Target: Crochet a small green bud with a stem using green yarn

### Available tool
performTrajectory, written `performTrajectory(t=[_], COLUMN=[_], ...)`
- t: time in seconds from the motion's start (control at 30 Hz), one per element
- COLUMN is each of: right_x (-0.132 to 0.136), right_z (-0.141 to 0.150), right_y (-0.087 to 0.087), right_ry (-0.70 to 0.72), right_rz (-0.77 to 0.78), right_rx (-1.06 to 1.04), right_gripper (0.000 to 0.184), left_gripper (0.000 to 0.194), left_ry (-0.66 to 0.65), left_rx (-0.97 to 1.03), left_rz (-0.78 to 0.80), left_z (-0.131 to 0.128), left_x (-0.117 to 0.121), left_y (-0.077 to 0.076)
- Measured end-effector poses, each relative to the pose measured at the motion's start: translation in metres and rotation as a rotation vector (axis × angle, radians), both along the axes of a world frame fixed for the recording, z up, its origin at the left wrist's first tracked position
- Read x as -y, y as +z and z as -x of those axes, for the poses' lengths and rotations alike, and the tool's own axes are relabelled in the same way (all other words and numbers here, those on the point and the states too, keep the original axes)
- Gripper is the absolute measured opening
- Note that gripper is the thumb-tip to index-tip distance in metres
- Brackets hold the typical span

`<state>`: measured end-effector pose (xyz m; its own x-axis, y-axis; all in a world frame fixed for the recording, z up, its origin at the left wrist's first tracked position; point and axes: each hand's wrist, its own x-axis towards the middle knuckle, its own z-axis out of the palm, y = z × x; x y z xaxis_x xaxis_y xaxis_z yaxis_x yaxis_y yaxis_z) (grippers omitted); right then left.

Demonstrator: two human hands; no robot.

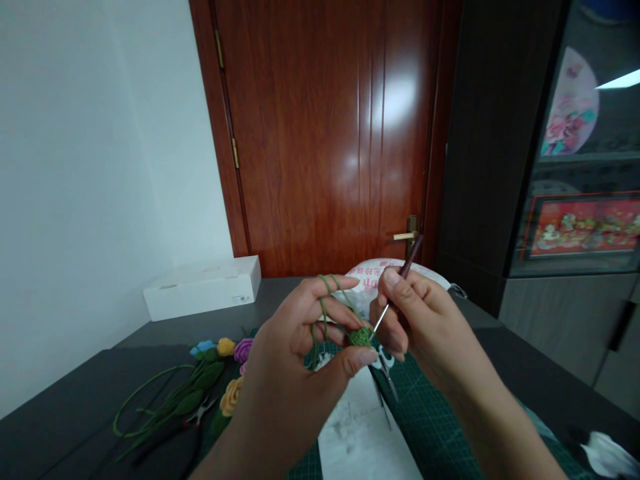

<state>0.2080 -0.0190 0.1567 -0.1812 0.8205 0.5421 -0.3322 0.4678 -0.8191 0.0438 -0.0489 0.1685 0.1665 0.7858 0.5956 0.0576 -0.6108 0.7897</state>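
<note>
Between the thumb and fingers of my left hand is a small green crochet piece. Green yarn loops around that hand's raised index finger and runs down past the other fingers. My right hand grips a crochet hook with a dark brown handle, pen-fashion. Its metal shaft slants down to the left, and the tip meets the crochet piece; whether it sits inside a stitch I cannot tell. Below the hands lie scissors with pale handles, partly hidden behind my fingers.
Crocheted flowers with green stems and pliers lie at left. A white sheet rests on a green cutting mat. Behind stand a white box and a printed white bag. Crumpled white material is at lower right.
</note>
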Motion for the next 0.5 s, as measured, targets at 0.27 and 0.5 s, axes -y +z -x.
performTrajectory(t=[0.27,0.5], right_x=[-0.001,0.005], right_z=[0.002,0.013], right_y=[0.000,-0.005], right_ry=[0.075,-0.135], right_rz=[-0.178,-0.428], right_rx=[-0.070,-0.075], right_gripper=[0.010,0.002], left_gripper=[0.062,0.071], left_ry=[-0.180,-0.286], left_rx=[0.199,0.305], left_rz=[0.023,0.011], left_z=[0.008,0.008], left_x=[-0.007,-0.010], left_y=[-0.005,-0.005])
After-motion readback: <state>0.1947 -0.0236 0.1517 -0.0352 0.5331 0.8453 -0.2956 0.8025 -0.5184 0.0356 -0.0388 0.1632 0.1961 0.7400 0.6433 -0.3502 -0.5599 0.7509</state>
